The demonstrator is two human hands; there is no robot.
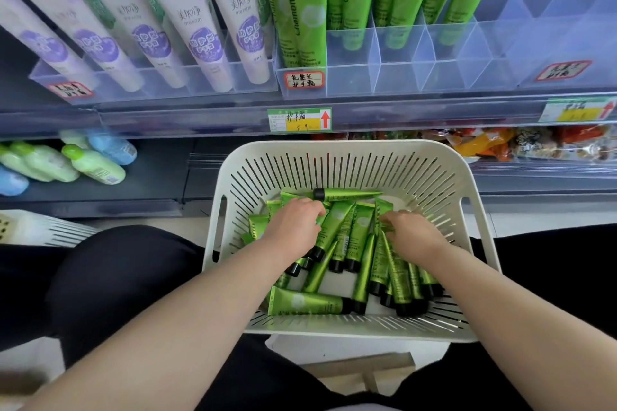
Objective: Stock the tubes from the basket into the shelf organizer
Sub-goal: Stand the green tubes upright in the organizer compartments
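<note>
Parked right in front of the knees: a white slotted basket (334, 147), loaded with green tubes (359, 240). Got the left hand (293, 223) down in the pile, fingers curled round the crimped end of one tube, and the right hand (412, 237) doing the same on another just beside it. Neither spread flat, both closed on a tube.

Best bet for this pick, probably: take one tube per hand near the flat crimp, lift straight up so the neighbours don't drag along, then flip it cap-down on the way to the shelf.

Mostly lying flat with the long axis running near-to-far, black caps toward the body, crimps toward the shelf. Worth noting two lying crosswise: a near stray (310, 302) by the front wall with its cap to the right, and a far stray (347, 194) by the back wall with its cap to the left.

Higher up and further back, the clear shelf organizer (434, 53), holding stocked tubes (302, 20) of the same green, standing cap-down and leaning back. Plenty of bare front cells to the right of those, so aim there and not at the purple tubes (207, 40) next door on the left.
</note>
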